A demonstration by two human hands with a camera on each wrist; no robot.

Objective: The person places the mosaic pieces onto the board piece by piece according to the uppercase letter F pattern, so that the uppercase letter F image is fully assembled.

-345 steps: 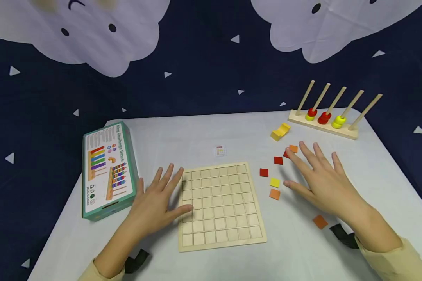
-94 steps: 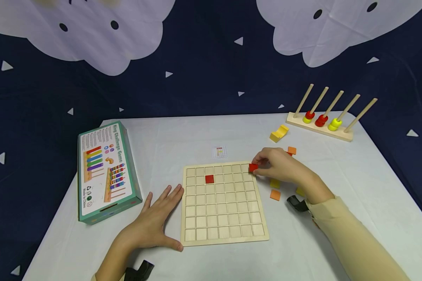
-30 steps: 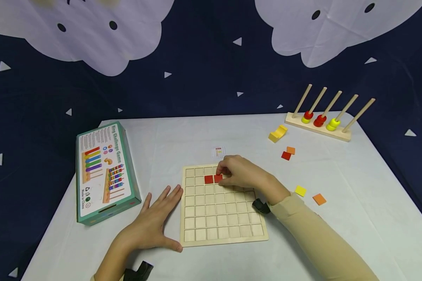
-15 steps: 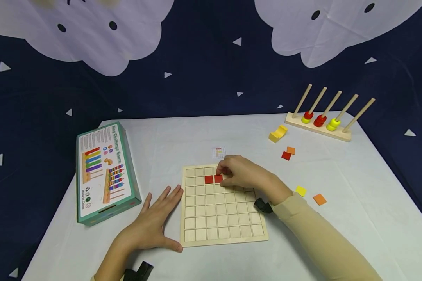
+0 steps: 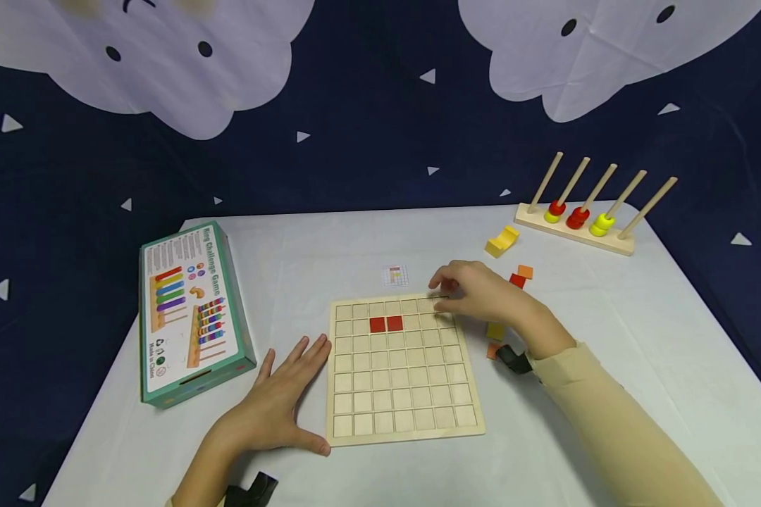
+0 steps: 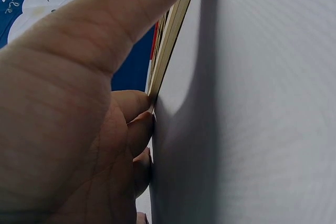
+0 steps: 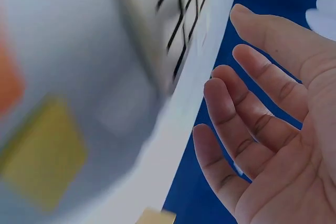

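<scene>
A wooden grid board (image 5: 412, 398) lies flat on the table with two red square tiles (image 5: 386, 324) side by side in its second row. My left hand (image 5: 275, 401) rests at the board's left edge, fingers straight and spread, thumb at the near corner. Over the board's far right corner is my right hand (image 5: 482, 292), fingers loosely bent and holding nothing; the right wrist view shows its fingers (image 7: 220, 100) apart. Close to that hand lie a red tile (image 5: 517, 280), an orange tile (image 5: 525, 272) and a yellow tile (image 5: 495, 332), which the hand partly hides.
A small printed pattern card (image 5: 395, 275) lies beyond the board. A green game box (image 5: 190, 310) stands at the left. At the back right are a yellow curved block (image 5: 502, 241) and a wooden peg rack (image 5: 583, 229) with red and yellow rings.
Both red tiles have been set in the grid. In the last half second my right hand has let go of the second tile and moved right. The left hand stays at the board's edge.
</scene>
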